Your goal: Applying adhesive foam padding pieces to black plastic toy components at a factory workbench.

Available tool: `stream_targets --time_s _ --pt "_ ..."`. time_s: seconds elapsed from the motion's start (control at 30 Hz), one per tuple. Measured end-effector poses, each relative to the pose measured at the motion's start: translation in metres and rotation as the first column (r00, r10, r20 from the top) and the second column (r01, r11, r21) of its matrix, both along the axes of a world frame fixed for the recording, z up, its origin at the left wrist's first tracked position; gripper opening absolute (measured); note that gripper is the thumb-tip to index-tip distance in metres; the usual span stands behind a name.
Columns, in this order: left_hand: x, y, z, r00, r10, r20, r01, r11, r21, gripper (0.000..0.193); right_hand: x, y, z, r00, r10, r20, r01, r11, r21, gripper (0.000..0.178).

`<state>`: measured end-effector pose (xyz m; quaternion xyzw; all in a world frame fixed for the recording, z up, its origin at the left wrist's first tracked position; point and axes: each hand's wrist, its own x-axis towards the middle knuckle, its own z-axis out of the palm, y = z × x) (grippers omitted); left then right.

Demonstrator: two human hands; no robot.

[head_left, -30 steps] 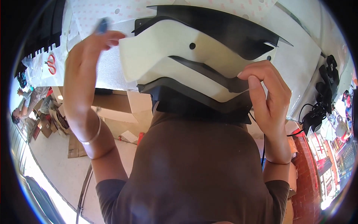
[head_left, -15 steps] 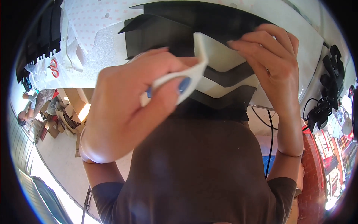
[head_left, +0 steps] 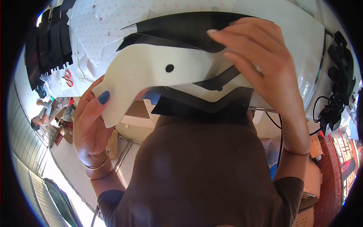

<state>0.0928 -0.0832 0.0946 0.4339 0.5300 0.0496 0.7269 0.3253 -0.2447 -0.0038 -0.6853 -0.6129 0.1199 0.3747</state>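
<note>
The near edge of the white table (head_left: 302, 68) runs just beyond the brown shirt (head_left: 200, 166). The left end of the cream sheet (head_left: 147, 64) projects past this edge, above a cardboard box (head_left: 138, 114). Room for sideways movement extends over the tabletop between the right hand (head_left: 261, 53) and the black cables (head_left: 334, 83) at the right.

A far black panel (head_left: 177, 26) and a near black panel (head_left: 211, 109) lie on either side of the sheet. Red scissors (head_left: 68, 78) and black toothed strips (head_left: 47, 49) lie to the left.

The left hand (head_left: 92, 121) pinches the left end of the sheet, thumb on top. The right hand is over the right part, thumb and forefinger apart; contact cannot be determined. The sheet is smooth and curved, with one dark round spot.
</note>
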Motion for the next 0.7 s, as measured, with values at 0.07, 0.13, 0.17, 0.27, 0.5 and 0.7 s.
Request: stream_targets --time_s 0.07,0.13,0.17,0.27,0.5,0.7 --pt "-0.002 -0.002 0.000 0.998 0.048 0.033 -0.046 0.997 -0.058 0.051 0.000 -0.004 0.007 0.991 -0.038 -0.132 0.045 0.998 0.053 0.020" --pt "-0.002 -0.003 -0.001 0.991 0.127 0.041 -0.124 0.989 -0.076 0.051 0.004 -0.017 0.016 0.965 -0.126 -0.230 0.121 0.992 -0.036 0.020" --pt "-0.002 -0.003 -0.001 0.990 0.130 0.045 -0.127 0.989 -0.077 0.051 -0.001 -0.019 0.019 0.966 -0.123 -0.226 0.118 0.992 -0.036 0.020" --pt "0.000 0.001 -0.001 0.995 0.103 0.005 -0.102 0.991 -0.090 0.051 -0.019 -0.019 0.012 0.970 0.021 -0.241 -0.061 0.985 -0.159 0.019" --pt "0.004 0.019 -0.014 0.995 -0.103 0.007 0.103 0.991 -0.090 0.051 -0.035 -0.013 0.010 0.991 0.012 -0.131 -0.052 0.950 -0.309 0.037" --pt "0.000 0.046 -0.025 0.954 -0.285 -0.089 0.274 0.954 -0.120 0.046 -0.038 -0.008 0.008 0.998 0.041 -0.049 -0.057 0.921 -0.385 0.041"
